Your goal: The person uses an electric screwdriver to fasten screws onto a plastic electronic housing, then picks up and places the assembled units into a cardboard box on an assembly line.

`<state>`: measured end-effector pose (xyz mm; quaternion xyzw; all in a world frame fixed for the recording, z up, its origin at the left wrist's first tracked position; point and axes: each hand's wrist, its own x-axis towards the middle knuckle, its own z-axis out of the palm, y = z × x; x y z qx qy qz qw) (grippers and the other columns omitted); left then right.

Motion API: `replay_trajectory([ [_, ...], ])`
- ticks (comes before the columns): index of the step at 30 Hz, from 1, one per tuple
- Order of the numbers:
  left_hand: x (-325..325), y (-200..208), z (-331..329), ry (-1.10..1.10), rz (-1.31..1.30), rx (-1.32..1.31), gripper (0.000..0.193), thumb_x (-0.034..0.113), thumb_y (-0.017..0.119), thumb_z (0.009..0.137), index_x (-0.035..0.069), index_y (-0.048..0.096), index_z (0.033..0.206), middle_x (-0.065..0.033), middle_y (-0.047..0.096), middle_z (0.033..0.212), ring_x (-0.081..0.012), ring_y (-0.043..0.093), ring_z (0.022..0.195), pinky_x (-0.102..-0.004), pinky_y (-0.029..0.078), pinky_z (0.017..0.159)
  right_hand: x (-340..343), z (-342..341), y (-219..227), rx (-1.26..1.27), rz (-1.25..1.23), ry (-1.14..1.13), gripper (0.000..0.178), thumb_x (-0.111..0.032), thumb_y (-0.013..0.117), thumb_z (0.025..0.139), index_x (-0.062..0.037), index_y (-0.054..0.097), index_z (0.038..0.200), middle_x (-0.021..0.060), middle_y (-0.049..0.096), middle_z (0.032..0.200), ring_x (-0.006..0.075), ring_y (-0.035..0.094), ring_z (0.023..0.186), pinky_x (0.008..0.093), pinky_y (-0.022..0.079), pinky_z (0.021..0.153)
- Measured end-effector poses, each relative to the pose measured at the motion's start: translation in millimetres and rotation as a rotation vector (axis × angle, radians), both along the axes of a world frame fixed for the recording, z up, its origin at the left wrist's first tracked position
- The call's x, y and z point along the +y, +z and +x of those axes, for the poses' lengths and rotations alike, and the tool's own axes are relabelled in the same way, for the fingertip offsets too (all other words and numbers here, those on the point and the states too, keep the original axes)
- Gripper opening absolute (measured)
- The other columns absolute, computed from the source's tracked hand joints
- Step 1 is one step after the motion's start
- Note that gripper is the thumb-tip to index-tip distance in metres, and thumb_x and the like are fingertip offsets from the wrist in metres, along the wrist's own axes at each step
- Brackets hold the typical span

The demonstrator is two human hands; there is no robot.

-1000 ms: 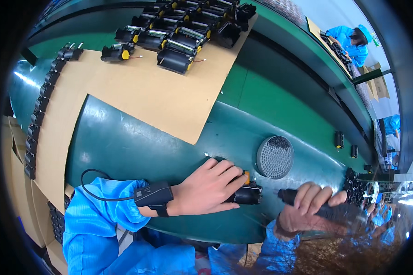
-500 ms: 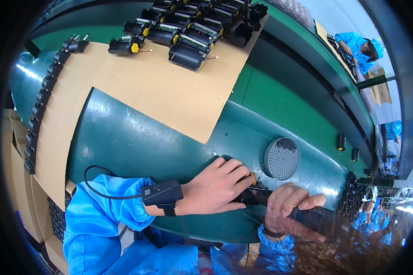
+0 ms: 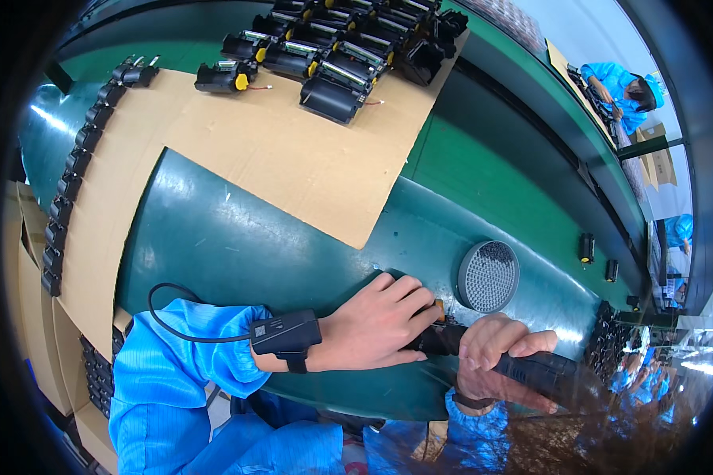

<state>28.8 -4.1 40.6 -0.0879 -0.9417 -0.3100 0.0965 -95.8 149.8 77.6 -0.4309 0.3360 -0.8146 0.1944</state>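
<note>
My left hand (image 3: 376, 323) is bent over a small black plastic assembly (image 3: 433, 339) on the green bench, its fingers closed about it. A yellow piece shows beside the fingertips; most of the assembly is hidden. My right hand (image 3: 493, 356) wraps round a thick black electric screwdriver (image 3: 537, 372), whose body runs off to the lower right. The tool's front end points toward the assembly, but the hands hide whether its tip touches. Just beyond both hands stands a round grey dish (image 3: 489, 277) with a dotted floor and small black pieces, apparently screws, along its far side.
Cardboard (image 3: 285, 162) covers the far left of the bench (image 3: 238, 229). Several black assemblies with yellow caps (image 3: 337, 96) stand in rows on it, and a line of black parts (image 3: 70, 186) edges its left side. A co-worker in blue (image 3: 619, 91) sits across, upper right.
The view has shifted slightly. Both hands keep nearly the same place and grip, with the right hand and its screwdriver turned a little.
</note>
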Motion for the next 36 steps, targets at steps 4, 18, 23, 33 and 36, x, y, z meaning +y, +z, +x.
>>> replay_trajectory([
  [4, 0, 0, 0, 0.000, 0.006, 0.011, 0.063, 0.049, 0.071, 0.089, 0.004, 0.061, 0.132, -0.0091, 0.054, 0.118, -0.0263, 0.051, 0.116, -0.0398, 0.043, 0.093, 1, 0, -1, -0.006, 0.000, -0.005, 0.080, -0.079, 0.063, 0.086, -0.0033, 0.051, 0.109, 0.0096, 0.059, 0.072, 0.0208, 0.059, 0.055, 0.0362, 0.052, 0.050],
  [18, 1, 0, 0, 0.007, -0.008, -0.005, 0.064, 0.049, 0.073, 0.086, 0.005, 0.061, 0.131, -0.0086, 0.054, 0.118, -0.0260, 0.051, 0.116, -0.0394, 0.043, 0.093, -5, 4, 2, 0.009, 0.105, -0.015, 0.083, -0.086, 0.063, 0.078, -0.0079, 0.045, 0.100, 0.0062, 0.051, 0.067, 0.0184, 0.048, 0.048, 0.0361, 0.046, 0.044],
  [23, 3, 0, 1, 0.004, 0.012, -0.005, 0.064, 0.049, 0.073, 0.086, 0.005, 0.062, 0.131, -0.0091, 0.055, 0.119, -0.0265, 0.051, 0.117, -0.0401, 0.042, 0.094, -5, 3, -1, 0.028, 0.107, 0.019, 0.083, -0.086, 0.063, 0.077, -0.0077, 0.046, 0.100, 0.0060, 0.052, 0.068, 0.0186, 0.049, 0.047, 0.0361, 0.047, 0.044],
  [33, 3, -2, -1, 0.010, 0.054, -0.002, 0.064, 0.047, 0.074, 0.086, 0.004, 0.062, 0.132, -0.0094, 0.057, 0.123, -0.0282, 0.050, 0.122, -0.0421, 0.041, 0.099, -10, 3, -9, 0.061, 0.034, 0.003, 0.086, -0.087, 0.060, 0.077, -0.0052, 0.049, 0.099, 0.0068, 0.057, 0.067, 0.0189, 0.056, 0.052, 0.0329, 0.049, 0.047],
  [36, 3, 0, -1, 0.009, 0.049, 0.001, 0.063, 0.047, 0.075, 0.085, 0.005, 0.063, 0.131, -0.0090, 0.057, 0.122, -0.0282, 0.050, 0.122, -0.0425, 0.041, 0.099, -8, 6, -9, -0.046, 0.061, -0.037, 0.088, -0.089, 0.058, 0.076, -0.0050, 0.049, 0.098, 0.0061, 0.055, 0.066, 0.0173, 0.053, 0.050, 0.0321, 0.047, 0.045],
])
